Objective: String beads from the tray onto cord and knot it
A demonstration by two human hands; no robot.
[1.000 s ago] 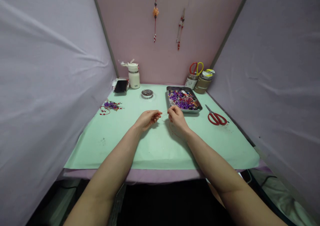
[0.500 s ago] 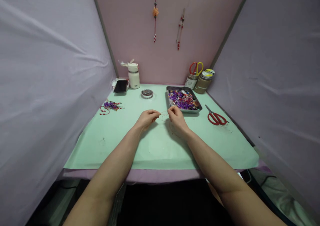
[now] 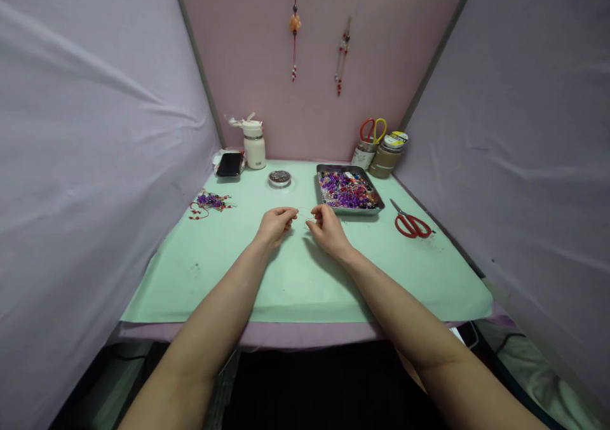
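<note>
Over the middle of the mint-green table (image 3: pixel 229 284), my left hand (image 3: pixel 276 223) is closed in a pinch on a thin, pale thread (image 3: pixel 304 208). The thread loops across the small gap between my hands and is so fine that its ends cannot be made out. My right hand (image 3: pixel 328 228) is close by on the right, its thumb and forefinger apart around the thread's loop. Just behind my right hand, a metal tray (image 3: pixel 355 211) holds many purple, clear, red and dark beads (image 3: pixel 343 188).
Red-handled scissors (image 3: pixel 410 223) lie to the right. A small round spool (image 3: pixel 279 178), a white bottle (image 3: pixel 254 144) and a phone (image 3: pixel 230 164) are at the back. Beaded strings (image 3: pixel 212 201) lie at left. Jars (image 3: pixel 385 157) stand back right; beaded pendants (image 3: pixel 295 23) hang on the wall.
My right hand has shifted slightly left, and its thumb has come away from the forefinger. My left hand has moved a little left, still pinching the thread.
</note>
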